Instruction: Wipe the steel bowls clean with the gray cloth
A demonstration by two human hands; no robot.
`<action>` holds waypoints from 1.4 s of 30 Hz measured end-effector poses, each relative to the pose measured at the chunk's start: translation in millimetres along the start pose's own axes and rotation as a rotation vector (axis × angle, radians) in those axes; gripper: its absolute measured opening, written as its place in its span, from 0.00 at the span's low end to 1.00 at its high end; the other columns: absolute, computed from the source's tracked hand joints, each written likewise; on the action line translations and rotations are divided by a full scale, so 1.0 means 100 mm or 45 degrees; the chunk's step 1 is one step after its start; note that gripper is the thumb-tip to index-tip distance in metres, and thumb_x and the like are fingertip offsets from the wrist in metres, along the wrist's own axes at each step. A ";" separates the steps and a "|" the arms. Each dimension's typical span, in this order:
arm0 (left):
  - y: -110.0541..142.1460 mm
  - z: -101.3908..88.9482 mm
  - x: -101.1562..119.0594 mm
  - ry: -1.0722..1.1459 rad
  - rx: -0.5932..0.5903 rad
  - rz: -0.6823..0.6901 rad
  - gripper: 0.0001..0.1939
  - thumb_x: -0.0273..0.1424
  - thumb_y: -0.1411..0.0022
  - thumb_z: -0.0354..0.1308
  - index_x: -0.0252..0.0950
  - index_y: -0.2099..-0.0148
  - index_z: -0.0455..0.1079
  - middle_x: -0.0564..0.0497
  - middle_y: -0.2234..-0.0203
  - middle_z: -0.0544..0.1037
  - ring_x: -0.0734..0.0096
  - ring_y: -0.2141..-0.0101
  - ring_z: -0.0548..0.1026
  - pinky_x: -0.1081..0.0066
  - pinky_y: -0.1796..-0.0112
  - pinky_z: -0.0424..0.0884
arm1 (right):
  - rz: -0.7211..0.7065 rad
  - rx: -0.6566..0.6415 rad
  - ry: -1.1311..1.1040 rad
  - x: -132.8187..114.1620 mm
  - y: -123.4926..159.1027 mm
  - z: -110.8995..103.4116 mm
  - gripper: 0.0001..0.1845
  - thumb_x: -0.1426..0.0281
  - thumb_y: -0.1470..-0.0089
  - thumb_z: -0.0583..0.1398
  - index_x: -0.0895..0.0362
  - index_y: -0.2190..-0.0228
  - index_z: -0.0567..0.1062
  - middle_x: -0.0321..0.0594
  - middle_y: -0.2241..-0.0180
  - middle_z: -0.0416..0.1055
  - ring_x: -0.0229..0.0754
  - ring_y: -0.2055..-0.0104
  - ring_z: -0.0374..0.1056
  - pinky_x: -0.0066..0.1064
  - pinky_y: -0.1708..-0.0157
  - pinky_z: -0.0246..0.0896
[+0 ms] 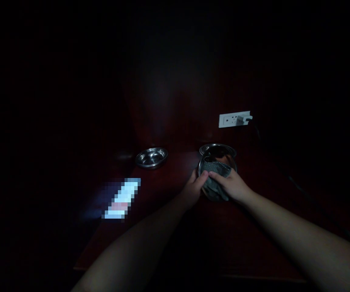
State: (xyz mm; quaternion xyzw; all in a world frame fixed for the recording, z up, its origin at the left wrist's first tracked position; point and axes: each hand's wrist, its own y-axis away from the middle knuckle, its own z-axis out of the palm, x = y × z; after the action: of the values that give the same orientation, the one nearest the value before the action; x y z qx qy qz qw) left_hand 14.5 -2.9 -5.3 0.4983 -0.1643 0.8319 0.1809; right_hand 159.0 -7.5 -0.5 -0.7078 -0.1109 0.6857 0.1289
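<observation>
A shiny metal dish (220, 154) is tilted up between my two hands over the dark red table. A grey-green cloth (216, 177) with a stitched edge lies across its inside. My left hand (194, 187) is closed on the dish's left edge, its thumb on the cloth. On the other side, my right hand (235, 185) is closed on the cloth, thumb pressing it against the dish. The two thumb tips nearly meet. Fingers behind the dish are hidden. Just beyond it sit more metal dishes (204, 149), partly covered from view.
Another metal dish (152, 158) stands at the left on the table (175, 178). A bright blurred-out screen (122, 198) lies near the table's left edge. On the back wall is a white socket (230, 120) with a plug in it. A cable runs at the right. Surroundings are very dark.
</observation>
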 end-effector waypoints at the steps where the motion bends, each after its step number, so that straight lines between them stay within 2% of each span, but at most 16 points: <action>1: -0.01 0.00 -0.01 0.004 0.013 0.013 0.30 0.46 0.47 0.60 0.39 0.45 0.63 0.43 0.49 0.72 0.57 0.50 0.71 0.56 0.49 0.66 | 0.033 0.048 -0.067 0.00 0.00 0.02 0.18 0.59 0.55 0.64 0.57 0.64 0.75 0.42 0.65 0.77 0.46 0.61 0.72 0.40 0.54 0.65; 5: -0.03 -0.03 -0.04 0.031 0.021 -0.023 0.30 0.47 0.46 0.59 0.41 0.44 0.62 0.44 0.48 0.71 0.56 0.52 0.73 0.55 0.52 0.69 | 0.145 0.168 -0.322 -0.01 0.00 0.05 0.18 0.61 0.57 0.66 0.56 0.63 0.74 0.39 0.66 0.78 0.46 0.63 0.73 0.40 0.56 0.66; 9: -0.04 -0.04 -0.04 0.089 0.105 -0.069 0.33 0.48 0.46 0.58 0.40 0.41 0.61 0.42 0.48 0.72 0.55 0.52 0.73 0.54 0.53 0.70 | 0.215 0.325 -0.418 -0.05 -0.03 0.01 0.15 0.65 0.57 0.66 0.55 0.64 0.74 0.37 0.68 0.78 0.46 0.64 0.74 0.39 0.59 0.69; 14: -0.05 -0.05 -0.04 0.087 0.126 -0.129 0.33 0.49 0.45 0.56 0.40 0.40 0.61 0.42 0.49 0.73 0.53 0.53 0.73 0.53 0.52 0.69 | 0.163 0.581 -0.490 -0.11 -0.08 -0.02 0.12 0.68 0.55 0.63 0.56 0.65 0.73 0.38 0.70 0.77 0.46 0.64 0.74 0.39 0.61 0.71; 16: -0.06 -0.07 -0.05 0.097 0.128 -0.134 0.32 0.49 0.44 0.56 0.38 0.41 0.63 0.41 0.51 0.74 0.52 0.53 0.73 0.53 0.52 0.68 | 0.138 0.636 -0.496 -0.11 -0.09 -0.04 0.11 0.68 0.53 0.62 0.56 0.65 0.72 0.39 0.69 0.77 0.47 0.63 0.74 0.40 0.61 0.71; 21: -0.08 -0.07 -0.04 0.124 0.090 -0.137 0.30 0.48 0.42 0.53 0.33 0.45 0.67 0.40 0.56 0.77 0.52 0.53 0.74 0.53 0.51 0.68 | 0.065 0.630 -0.334 -0.02 -0.12 -0.12 0.14 0.64 0.49 0.58 0.55 0.59 0.69 0.45 0.63 0.76 0.51 0.56 0.72 0.44 0.59 0.71; 24: -0.07 -0.05 -0.02 0.134 0.091 -0.162 0.29 0.49 0.41 0.51 0.31 0.48 0.69 0.39 0.56 0.77 0.52 0.53 0.74 0.53 0.51 0.68 | -0.105 0.612 -0.088 -0.01 -0.11 -0.18 0.21 0.59 0.45 0.54 0.55 0.52 0.65 0.48 0.58 0.74 0.54 0.53 0.70 0.48 0.55 0.68; 27: -0.04 -0.01 -0.02 0.147 0.085 -0.168 0.30 0.49 0.42 0.51 0.31 0.48 0.69 0.38 0.55 0.77 0.51 0.53 0.74 0.52 0.51 0.67 | -0.259 0.629 0.216 -0.08 -0.05 -0.18 0.22 0.57 0.44 0.53 0.57 0.52 0.68 0.50 0.55 0.73 0.55 0.50 0.67 0.49 0.50 0.63; 28: -0.03 0.00 -0.02 0.151 0.076 -0.165 0.30 0.50 0.42 0.51 0.32 0.48 0.69 0.38 0.55 0.76 0.52 0.52 0.73 0.52 0.50 0.67 | -0.309 0.564 0.313 -0.11 -0.01 -0.15 0.21 0.59 0.45 0.54 0.57 0.54 0.70 0.50 0.54 0.73 0.55 0.49 0.66 0.49 0.48 0.61; 29: -0.03 0.01 -0.02 0.159 0.067 -0.159 0.30 0.50 0.42 0.51 0.32 0.47 0.69 0.39 0.54 0.76 0.52 0.52 0.73 0.53 0.50 0.66 | -0.381 0.413 0.392 -0.14 0.03 -0.12 0.19 0.62 0.46 0.55 0.57 0.54 0.71 0.49 0.52 0.72 0.55 0.47 0.65 0.48 0.45 0.58; 31: -0.04 0.01 -0.03 0.174 0.080 -0.154 0.30 0.50 0.42 0.51 0.33 0.46 0.68 0.39 0.53 0.75 0.53 0.51 0.72 0.54 0.49 0.66 | -0.490 -0.023 0.526 -0.19 0.10 -0.04 0.21 0.69 0.48 0.57 0.55 0.51 0.70 0.45 0.48 0.69 0.53 0.42 0.60 0.47 0.40 0.50; 32: -0.05 0.01 -0.03 0.174 0.106 -0.165 0.30 0.50 0.42 0.51 0.34 0.46 0.67 0.40 0.52 0.75 0.53 0.51 0.72 0.54 0.50 0.67 | -0.497 -0.211 0.561 -0.20 0.13 0.00 0.22 0.70 0.49 0.57 0.55 0.50 0.70 0.44 0.47 0.68 0.53 0.41 0.59 0.48 0.39 0.47; 34: -0.08 -0.01 -0.02 0.157 0.178 -0.201 0.31 0.51 0.43 0.51 0.34 0.45 0.67 0.39 0.51 0.74 0.52 0.51 0.72 0.54 0.52 0.68 | -0.476 -0.445 0.569 -0.21 0.17 0.07 0.24 0.71 0.47 0.55 0.55 0.47 0.67 0.44 0.46 0.67 0.51 0.41 0.59 0.48 0.40 0.49; 37: -0.12 -0.04 -0.02 0.134 0.229 -0.227 0.33 0.53 0.44 0.51 0.33 0.46 0.67 0.38 0.50 0.73 0.50 0.51 0.72 0.54 0.54 0.70 | -0.413 -0.619 0.574 -0.21 0.18 0.08 0.23 0.69 0.43 0.52 0.56 0.45 0.65 0.45 0.46 0.67 0.49 0.43 0.62 0.46 0.42 0.53; 42: -0.15 -0.07 -0.04 0.182 0.211 -0.146 0.31 0.52 0.44 0.52 0.32 0.49 0.69 0.38 0.51 0.73 0.51 0.50 0.71 0.56 0.53 0.70 | -0.334 -0.759 0.575 -0.21 0.19 0.03 0.22 0.68 0.41 0.52 0.56 0.46 0.66 0.44 0.48 0.69 0.47 0.48 0.66 0.44 0.44 0.56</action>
State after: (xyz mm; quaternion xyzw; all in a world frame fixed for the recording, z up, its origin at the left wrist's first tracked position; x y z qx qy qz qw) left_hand 17.8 12.6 -10.7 0.4594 -0.0527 0.8644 0.1975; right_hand 155.0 -32.2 13.4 -0.8270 -0.3635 0.4282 0.0252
